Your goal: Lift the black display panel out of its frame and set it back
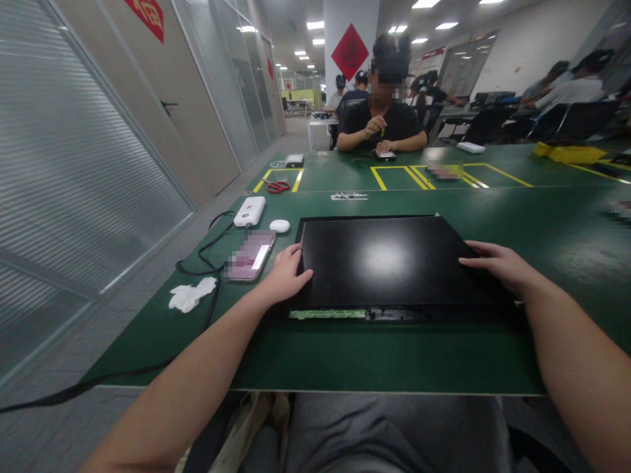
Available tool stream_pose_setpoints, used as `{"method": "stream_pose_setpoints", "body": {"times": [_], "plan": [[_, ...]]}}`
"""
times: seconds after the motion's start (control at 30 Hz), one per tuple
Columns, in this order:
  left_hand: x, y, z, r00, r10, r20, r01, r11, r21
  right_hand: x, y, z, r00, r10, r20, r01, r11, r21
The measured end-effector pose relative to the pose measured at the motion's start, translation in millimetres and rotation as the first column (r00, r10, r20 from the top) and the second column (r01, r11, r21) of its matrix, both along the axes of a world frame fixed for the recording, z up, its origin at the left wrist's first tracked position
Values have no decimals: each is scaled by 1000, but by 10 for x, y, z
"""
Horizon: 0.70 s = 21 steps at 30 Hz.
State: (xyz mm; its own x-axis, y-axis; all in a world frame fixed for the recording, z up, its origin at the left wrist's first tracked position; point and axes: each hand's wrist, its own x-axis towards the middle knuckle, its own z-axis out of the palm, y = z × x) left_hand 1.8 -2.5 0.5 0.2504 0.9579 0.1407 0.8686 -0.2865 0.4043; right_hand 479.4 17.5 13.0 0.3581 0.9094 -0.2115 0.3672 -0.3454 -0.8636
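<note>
A flat black screen panel (355, 263) lies in front of me over a dark frame, its glossy face up and reflecting a bright spot. Along the near edge a green circuit strip (328, 315) shows in the frame. My left hand (288, 272) grips the left edge, thumb on the face and fingers along the side. At the right edge my right hand (497, 266) holds the panel likewise, thumb and fingers near the corner. Fingertips under the edges are hidden.
On the green table (394, 361), a phone (251, 256), white earbud case (280, 226), white power bank (250, 211), black cable (207, 263) and crumpled tissue (192, 293) lie left. Red scissors (279, 187) and small parts (349, 196) lie beyond. A person (382, 118) works opposite.
</note>
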Motion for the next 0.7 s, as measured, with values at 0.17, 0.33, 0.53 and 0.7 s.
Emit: {"method": "stream_pose_setpoints", "body": {"times": [0.17,0.33,0.53,0.7], "plan": [[-8,7,-10,1000,2,-15,-2,1000,2,90,44,-75,997,40,67,-41,999,21],[-19,13,-22,1000,-3,-8,3,1000,9,50,34,-38,981,120,155,-134,987,87],[7,-2,9,1000,13,-27,-14,1000,-24,22,40,-20,966,173,191,-192,978,84],[-2,-15,1,1000,16,-2,-16,1000,-4,62,51,-49,982,103,156,-115,991,68]]}}
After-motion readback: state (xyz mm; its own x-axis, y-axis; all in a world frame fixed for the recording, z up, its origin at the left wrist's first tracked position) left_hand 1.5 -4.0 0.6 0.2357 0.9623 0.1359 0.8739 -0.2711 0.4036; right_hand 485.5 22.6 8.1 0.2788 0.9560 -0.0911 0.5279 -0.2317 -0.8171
